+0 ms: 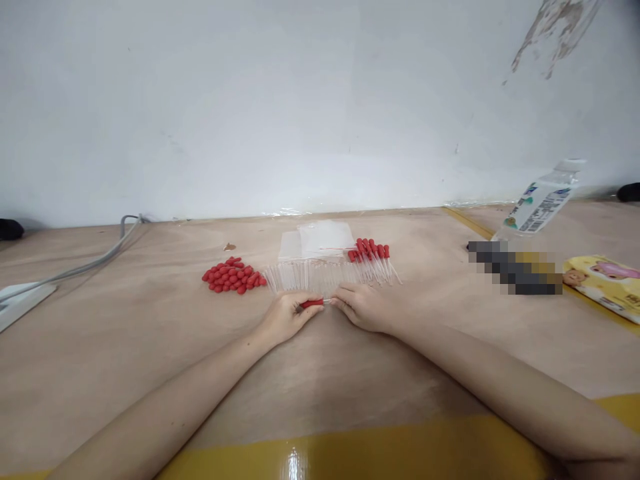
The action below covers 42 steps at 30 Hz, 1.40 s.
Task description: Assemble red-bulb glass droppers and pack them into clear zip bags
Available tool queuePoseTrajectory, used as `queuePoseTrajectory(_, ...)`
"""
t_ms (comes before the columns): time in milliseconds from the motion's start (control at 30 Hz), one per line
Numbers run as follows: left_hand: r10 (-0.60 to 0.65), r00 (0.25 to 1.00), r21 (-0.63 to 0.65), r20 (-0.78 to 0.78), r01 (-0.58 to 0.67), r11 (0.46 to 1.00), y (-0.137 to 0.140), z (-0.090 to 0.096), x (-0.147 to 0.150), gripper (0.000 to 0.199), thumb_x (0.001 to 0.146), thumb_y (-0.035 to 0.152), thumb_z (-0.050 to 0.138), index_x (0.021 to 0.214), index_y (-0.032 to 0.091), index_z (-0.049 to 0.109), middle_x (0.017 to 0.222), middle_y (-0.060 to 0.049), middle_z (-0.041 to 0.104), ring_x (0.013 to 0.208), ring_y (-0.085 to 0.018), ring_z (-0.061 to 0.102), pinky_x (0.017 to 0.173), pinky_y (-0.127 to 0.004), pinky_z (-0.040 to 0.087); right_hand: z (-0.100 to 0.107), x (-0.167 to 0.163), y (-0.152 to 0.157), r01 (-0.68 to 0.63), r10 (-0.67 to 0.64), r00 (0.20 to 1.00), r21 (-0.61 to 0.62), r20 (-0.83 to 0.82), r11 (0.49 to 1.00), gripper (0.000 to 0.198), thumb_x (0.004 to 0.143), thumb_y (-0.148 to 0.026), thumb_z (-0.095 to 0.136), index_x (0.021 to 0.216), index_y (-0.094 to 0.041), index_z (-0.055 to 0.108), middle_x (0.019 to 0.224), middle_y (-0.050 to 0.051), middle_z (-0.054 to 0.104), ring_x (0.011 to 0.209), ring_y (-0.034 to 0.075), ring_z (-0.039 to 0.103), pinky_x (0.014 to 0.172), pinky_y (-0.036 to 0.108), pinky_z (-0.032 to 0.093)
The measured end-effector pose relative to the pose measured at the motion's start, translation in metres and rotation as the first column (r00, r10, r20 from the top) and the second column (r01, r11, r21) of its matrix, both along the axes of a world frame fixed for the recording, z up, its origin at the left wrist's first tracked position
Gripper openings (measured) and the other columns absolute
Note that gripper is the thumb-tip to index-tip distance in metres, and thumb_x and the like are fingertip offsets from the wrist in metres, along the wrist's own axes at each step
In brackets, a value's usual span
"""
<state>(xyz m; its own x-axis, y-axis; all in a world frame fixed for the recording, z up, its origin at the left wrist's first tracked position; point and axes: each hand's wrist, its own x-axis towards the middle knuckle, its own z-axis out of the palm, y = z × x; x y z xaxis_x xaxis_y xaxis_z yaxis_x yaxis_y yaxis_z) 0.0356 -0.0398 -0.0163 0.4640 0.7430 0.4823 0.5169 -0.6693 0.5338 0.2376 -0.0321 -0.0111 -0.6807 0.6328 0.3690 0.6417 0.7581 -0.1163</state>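
Observation:
Between the fingers of my left hand (290, 316) is a red rubber bulb (313, 303), lying sideways. My right hand (364, 308) pinches a thin clear dropper tube (327, 301), mostly hidden by the fingers, whose end meets the bulb's opening. How deep the tube sits in the bulb I cannot tell. Just beyond both hands lies a row of clear dropper tubes (300, 273). Left of the row is a pile of loose red bulbs (227, 277). At its right end several droppers with red bulbs fitted (373, 253) lie together.
White sheets or bags (325, 237) lie behind the tubes. A tilted clear bottle (540, 203), a blurred dark object (515, 267) and a yellow packet (607, 283) are at the right. A grey cable (95, 260) runs along the left, near a white wall (250, 120).

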Motion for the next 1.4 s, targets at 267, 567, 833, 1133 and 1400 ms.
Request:
queuePoseTrajectory(267, 0.094, 0.994, 0.264, -0.063, -0.074, 0.962, 0.007, 0.001, -0.012, 0.033, 0.078, 0.031, 0.06, 0.108, 0.016, 0.059, 0.101, -0.01, 0.064, 0.096, -0.022, 0.058, 0.085, -0.038, 0.047, 0.031, 0.022, 0.005, 0.222, -0.233, 0.972, -0.215, -0.027, 0.951, 0.021, 0.08, -0.019, 0.044, 0.07, -0.017, 0.062, 0.067, 0.003, 0.062, 0.062, 0.013, 0.054, 0.057, 0.023, 0.035)
queuePoseTrajectory(567, 0.133, 0.972, 0.111, -0.196, -0.112, 0.987, 0.01, -0.004, -0.014, 0.034, 0.081, 0.034, 0.054, 0.109, 0.017, 0.06, 0.119, -0.01, 0.058, 0.116, -0.024, 0.049, 0.098, -0.041, 0.04, 0.023, 0.038, 0.043, 0.592, -0.663, 0.744, -0.377, -0.084, 0.713, 0.037, 0.07, -0.034, 0.051, 0.041, -0.02, 0.034, 0.042, -0.002, 0.041, 0.046, 0.011, 0.043, 0.046, 0.022, 0.029)
queuePoseTrajectory(833, 0.115, 0.96, 0.088, -0.255, -0.095, 0.992, 0.011, -0.002, -0.014, 0.035, 0.084, 0.034, 0.049, 0.112, 0.015, 0.059, 0.124, -0.011, 0.054, 0.117, -0.022, 0.048, 0.103, -0.043, 0.033, 0.021, 0.025, 0.056, 0.691, -0.723, 0.691, -0.308, 0.013, 0.655, 0.028, 0.072, -0.032, 0.048, 0.047, -0.019, 0.051, 0.058, 0.004, 0.057, 0.061, 0.017, 0.055, 0.051, 0.025, 0.033)
queuePoseTrajectory(1133, 0.073, 0.948, 0.037, -0.31, -0.064, 0.997, 0.013, -0.002, -0.014, 0.037, 0.087, 0.031, 0.043, 0.12, 0.017, 0.054, 0.128, -0.009, 0.05, 0.123, -0.022, 0.041, 0.104, -0.045, 0.029, 0.009, 0.022, 0.055, 0.73, -0.737, 0.673, -0.21, 0.059, 0.65, 0.038, 0.077, -0.05, 0.045, 0.064, -0.019, 0.061, 0.071, 0.006, 0.064, 0.07, 0.021, 0.058, 0.055, 0.026, 0.035)
queuePoseTrajectory(1400, 0.078, 0.956, 0.061, -0.284, -0.063, 0.996, 0.012, -0.001, -0.015, 0.036, 0.086, 0.03, 0.044, 0.119, 0.017, 0.055, 0.126, -0.011, 0.052, 0.121, -0.023, 0.044, 0.103, -0.047, 0.031, 0.014, 0.011, 0.038, 0.656, -0.657, 0.751, -0.182, 0.064, 0.732, 0.025, 0.075, -0.038, 0.05, 0.067, -0.019, 0.064, 0.071, 0.006, 0.065, 0.072, 0.02, 0.06, 0.058, 0.027, 0.036)
